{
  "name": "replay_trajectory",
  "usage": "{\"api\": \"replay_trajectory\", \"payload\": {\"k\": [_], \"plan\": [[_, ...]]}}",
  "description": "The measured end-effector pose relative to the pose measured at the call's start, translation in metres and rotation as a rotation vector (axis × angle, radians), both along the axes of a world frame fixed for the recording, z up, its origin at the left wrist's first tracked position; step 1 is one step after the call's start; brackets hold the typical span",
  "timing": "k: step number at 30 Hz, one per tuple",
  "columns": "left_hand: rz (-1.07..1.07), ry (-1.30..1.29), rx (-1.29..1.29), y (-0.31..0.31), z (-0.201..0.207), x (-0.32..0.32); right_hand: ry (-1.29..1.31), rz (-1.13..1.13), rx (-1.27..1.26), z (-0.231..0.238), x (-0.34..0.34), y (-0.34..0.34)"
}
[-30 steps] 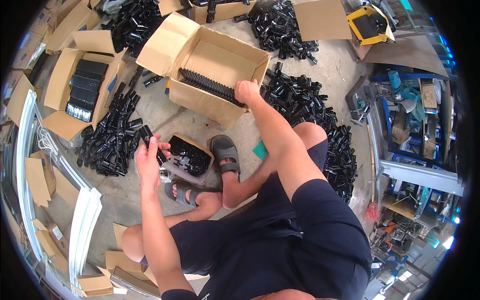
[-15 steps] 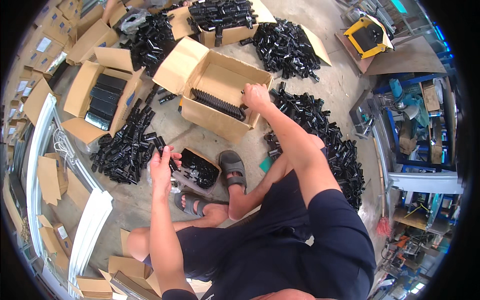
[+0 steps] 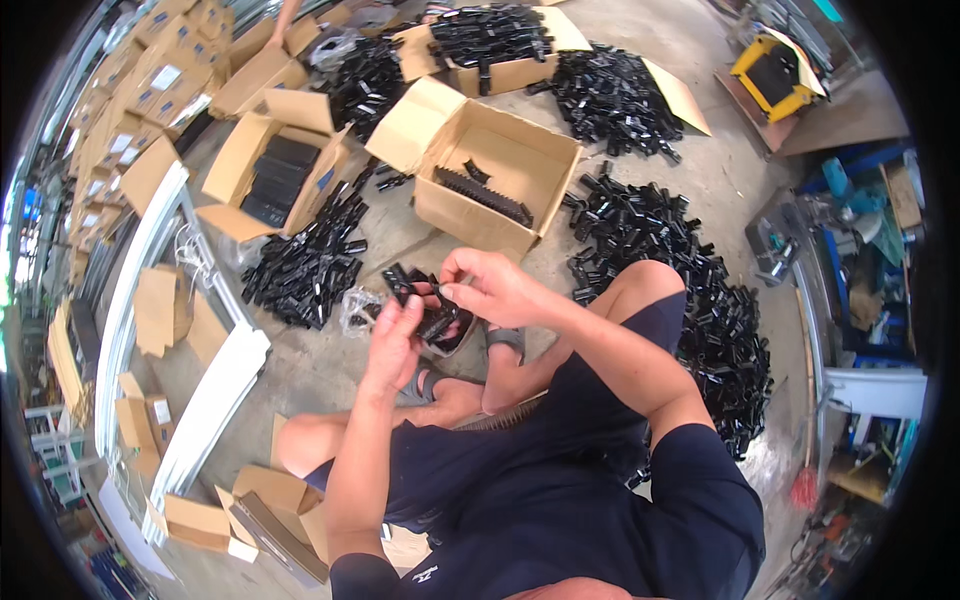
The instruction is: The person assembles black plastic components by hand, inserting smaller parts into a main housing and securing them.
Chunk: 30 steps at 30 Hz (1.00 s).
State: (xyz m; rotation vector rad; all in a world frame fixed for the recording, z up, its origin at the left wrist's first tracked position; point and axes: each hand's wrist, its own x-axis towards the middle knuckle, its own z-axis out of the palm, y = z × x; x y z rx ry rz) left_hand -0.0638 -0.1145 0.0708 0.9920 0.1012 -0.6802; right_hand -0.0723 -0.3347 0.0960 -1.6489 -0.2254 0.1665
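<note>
My left hand (image 3: 396,345) is closed around black plastic tube-like fittings (image 3: 400,282) in front of me. My right hand (image 3: 492,288) meets it from the right, thumb and forefinger pinched beside the fittings; what lies in that pinch is too small to make out. Below both hands, a small tub (image 3: 447,352) of black pieces is partly hidden. Beyond them stands an open cardboard box (image 3: 470,224). Inside it is a neat row of black fittings (image 3: 480,194), with one loose fitting (image 3: 477,172) lying behind the row.
Heaps of black fittings lie on the right (image 3: 700,290) and on the left (image 3: 305,265). Another carton (image 3: 225,178) holds stacked black packs at the left. White metal profiles (image 3: 205,430) lie further left. Another person's arm (image 3: 285,22) reaches in at the far left.
My right hand has come back from inside the box to my left hand, which has moved over the tub. A loose fitting now shows behind the row. The whole view has shifted.
</note>
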Motion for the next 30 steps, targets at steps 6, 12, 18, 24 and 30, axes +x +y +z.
{"api": "replay_trajectory", "payload": {"k": [6,12,18,24,30], "plan": [[0.088,0.020,0.014,0.004,-0.014,-0.053,0.331,0.126,0.434,-0.029,-0.033,0.029],[0.233,-0.016,0.115,0.000,-0.047,-0.062,0.046,0.108,0.014,-0.052,-0.040,0.041],[0.228,-0.092,0.223,-0.001,-0.091,-0.060,-0.015,0.080,-0.262,-0.088,-0.034,0.033],[0.275,-0.151,0.266,0.005,-0.111,-0.061,0.041,0.079,-0.294,-0.100,-0.035,0.034],[0.293,-0.110,0.297,0.005,-0.101,-0.061,0.090,0.069,-0.238,-0.100,-0.039,0.041]]}}
